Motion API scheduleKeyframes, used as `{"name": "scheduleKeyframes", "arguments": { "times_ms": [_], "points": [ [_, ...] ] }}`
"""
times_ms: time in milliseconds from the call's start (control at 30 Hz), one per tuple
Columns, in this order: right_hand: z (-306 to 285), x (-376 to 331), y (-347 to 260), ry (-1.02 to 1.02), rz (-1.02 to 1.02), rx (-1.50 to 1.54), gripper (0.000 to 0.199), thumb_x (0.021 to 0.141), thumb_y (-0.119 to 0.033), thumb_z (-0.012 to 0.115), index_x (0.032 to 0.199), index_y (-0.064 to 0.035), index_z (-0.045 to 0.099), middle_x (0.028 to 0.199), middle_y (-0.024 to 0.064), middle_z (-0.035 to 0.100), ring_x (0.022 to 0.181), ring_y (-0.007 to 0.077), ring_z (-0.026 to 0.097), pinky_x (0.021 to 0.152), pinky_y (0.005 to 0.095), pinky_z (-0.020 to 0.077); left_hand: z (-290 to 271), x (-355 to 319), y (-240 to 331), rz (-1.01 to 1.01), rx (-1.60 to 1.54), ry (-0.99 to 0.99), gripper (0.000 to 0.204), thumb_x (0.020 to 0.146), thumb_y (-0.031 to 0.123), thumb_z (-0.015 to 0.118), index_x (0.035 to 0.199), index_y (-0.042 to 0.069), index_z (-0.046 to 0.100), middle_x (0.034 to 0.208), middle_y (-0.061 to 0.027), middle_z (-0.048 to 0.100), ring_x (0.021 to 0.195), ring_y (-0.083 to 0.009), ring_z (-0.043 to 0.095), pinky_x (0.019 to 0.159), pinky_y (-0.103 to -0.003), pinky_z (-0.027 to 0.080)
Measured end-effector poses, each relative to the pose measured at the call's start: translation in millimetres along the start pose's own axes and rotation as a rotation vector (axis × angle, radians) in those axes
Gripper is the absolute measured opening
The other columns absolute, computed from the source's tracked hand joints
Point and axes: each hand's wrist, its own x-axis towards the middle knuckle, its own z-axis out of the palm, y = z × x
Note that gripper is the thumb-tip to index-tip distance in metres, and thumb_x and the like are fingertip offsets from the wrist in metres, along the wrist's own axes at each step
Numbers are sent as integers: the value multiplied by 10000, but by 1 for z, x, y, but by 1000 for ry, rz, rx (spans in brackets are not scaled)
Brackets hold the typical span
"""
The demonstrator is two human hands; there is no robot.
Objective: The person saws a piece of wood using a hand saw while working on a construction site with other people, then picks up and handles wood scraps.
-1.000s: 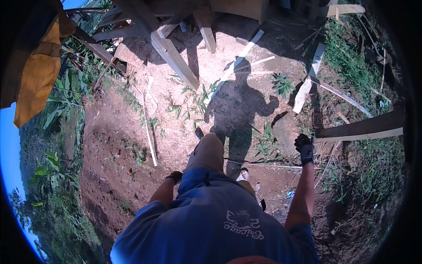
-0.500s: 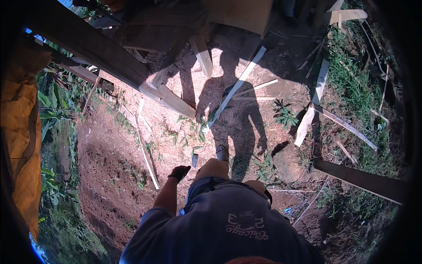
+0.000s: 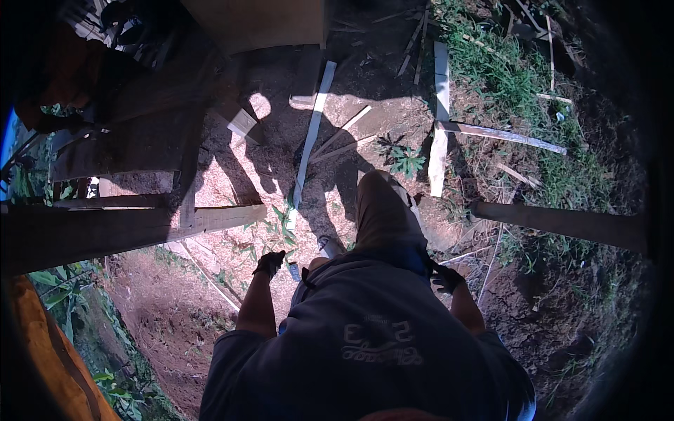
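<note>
My left hand point(image 3: 269, 264), in a dark glove, hangs beside my left thigh over pale wood shavings. Its fingers are loosely bent and apart, with nothing seen in them. On the other side, my right hand point(image 3: 448, 278), also gloved, hangs by my right hip with its fingers loose and apart; I see nothing held there. My right knee point(image 3: 382, 203) is raised forward, and my left shoe point(image 3: 328, 245) is on the shavings. Nearest my left hand lies a small dark object point(image 3: 295, 271) whose kind I cannot make out. Ahead, a long pale wood strip point(image 3: 314, 133) lies on the ground.
A heavy timber beam point(image 3: 126, 235) crosses the left side below a dark wooden bench point(image 3: 126, 144). Another person point(image 3: 74, 74) is in shade at the far left. Boards point(image 3: 439, 154) and a dark beam point(image 3: 562, 223) lie right, near grass. An orange tarp point(image 3: 53, 358) hangs lower left.
My view has turned to the right and moved forward. My right leg has swung forward, and my right hand has come into view. The other person now shows at the far left.
</note>
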Motion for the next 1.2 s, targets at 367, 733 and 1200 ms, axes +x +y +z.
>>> {"name": "scheduleKeyframes", "arguments": {
  "times_ms": [367,733,1200],
  "points": [
    [-120,79,-151,217,67,-106,491,919,-564,714,1116,-115,683,865,46,683,669,186,634,582,387,516,9,-11,141,-381,174,-154,409,972,472,633,1016,67,671,892,-108,726,684,-234,673,581,-384,515],
    [-178,34,-396,159,-360,-27,411,954,-465,675,906,-58,706,784,57,696,635,145,630,571,331,506,-74,-90,389,-226,-324,119,295,1006,432,640,938,145,654,770,5,625,625,-111,549,560,-300,432],
    [-157,-46,-469,212,-106,-35,399,982,-432,647,972,-39,716,798,67,697,679,159,666,605,343,541,-185,-7,534,637,843,70,316,1044,284,516,1169,89,731,1073,-159,746,1042,-315,715,863,-408,559]
  ]
}}
